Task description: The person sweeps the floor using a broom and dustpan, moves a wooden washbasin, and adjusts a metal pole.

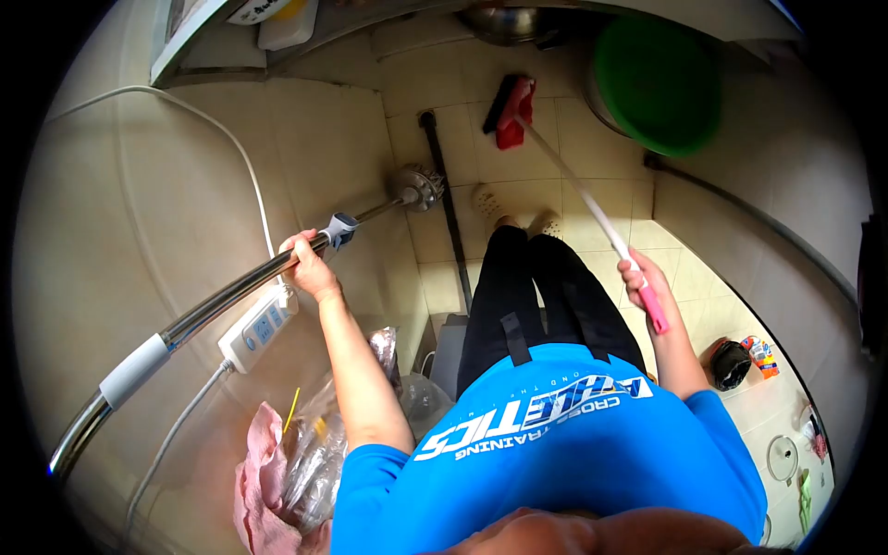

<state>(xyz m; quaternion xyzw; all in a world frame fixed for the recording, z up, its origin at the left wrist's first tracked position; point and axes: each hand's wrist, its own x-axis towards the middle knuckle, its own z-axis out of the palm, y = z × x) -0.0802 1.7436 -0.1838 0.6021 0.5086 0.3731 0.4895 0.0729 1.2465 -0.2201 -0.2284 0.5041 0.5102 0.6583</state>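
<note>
My left hand (309, 265) is wrapped round a shiny metal mop pole (222, 301), just below its grey clamp (340, 229). The round grey mop head (418, 188) at the pole's far end is beside a dark pipe. My right hand (645, 279) grips the pink and white handle of a broom (592, 203). The red broom head (516, 113) with dark bristles lies on the tiled floor near the top centre, ahead of my feet.
A green basin (657, 85) is at the upper right. A dark pipe (448, 203) runs along the floor at left. A power strip (257, 328) with cables hangs by the left wall. Plastic bags (319, 462) and a pink cloth (262, 486) lie lower left.
</note>
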